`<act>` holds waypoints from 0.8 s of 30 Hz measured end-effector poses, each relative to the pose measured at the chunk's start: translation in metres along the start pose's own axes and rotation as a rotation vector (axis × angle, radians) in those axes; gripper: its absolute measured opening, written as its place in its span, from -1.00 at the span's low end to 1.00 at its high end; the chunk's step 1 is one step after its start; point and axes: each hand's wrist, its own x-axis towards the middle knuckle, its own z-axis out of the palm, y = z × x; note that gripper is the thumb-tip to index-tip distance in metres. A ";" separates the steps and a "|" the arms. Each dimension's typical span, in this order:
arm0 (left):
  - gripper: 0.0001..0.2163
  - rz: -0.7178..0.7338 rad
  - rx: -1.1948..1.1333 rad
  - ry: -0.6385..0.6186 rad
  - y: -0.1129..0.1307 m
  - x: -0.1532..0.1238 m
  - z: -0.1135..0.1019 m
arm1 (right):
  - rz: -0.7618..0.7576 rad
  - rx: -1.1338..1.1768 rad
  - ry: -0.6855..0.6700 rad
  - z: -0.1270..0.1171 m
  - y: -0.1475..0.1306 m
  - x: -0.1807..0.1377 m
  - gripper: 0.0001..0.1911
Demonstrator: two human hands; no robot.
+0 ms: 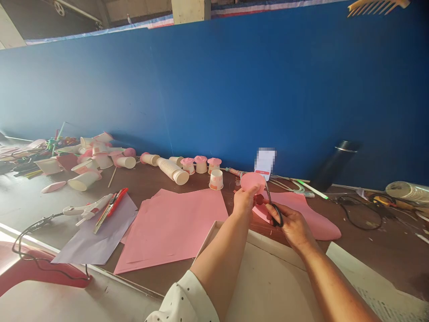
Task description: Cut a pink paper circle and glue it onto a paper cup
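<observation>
Between the thumb and fingers of my left hand (pixel 246 199) is a round piece of pink paper (pixel 252 181), held up above the table. My right hand (pixel 293 223) grips the black handles of a pair of scissors (pixel 276 214). The blades point up along the right edge of the pink circle; whether they touch it I cannot tell. Under and behind my right hand lies a larger pink sheet (pixel 315 221) with a curved edge. A shallow white box (pixel 268 277) sits below my forearms.
Stacked pink sheets (pixel 177 223) lie left, beside a glue gun (pixel 87 208) and a red utility knife (pixel 110 208) on lilac paper (pixel 90 243). Paper cups (pixel 172 171), some pink-topped, line the back. A phone (pixel 265 163), dark bottle (pixel 335 165) and cables stand along the blue partition (pixel 214 89).
</observation>
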 end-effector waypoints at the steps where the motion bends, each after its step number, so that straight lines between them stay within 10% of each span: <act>1: -0.78 0.002 0.008 -0.001 0.000 0.000 0.000 | -0.006 0.002 0.006 0.001 0.000 -0.001 -0.54; 24: -0.80 -0.001 0.034 -0.018 0.002 -0.003 0.000 | -0.027 -0.065 0.036 0.001 -0.009 -0.004 -0.61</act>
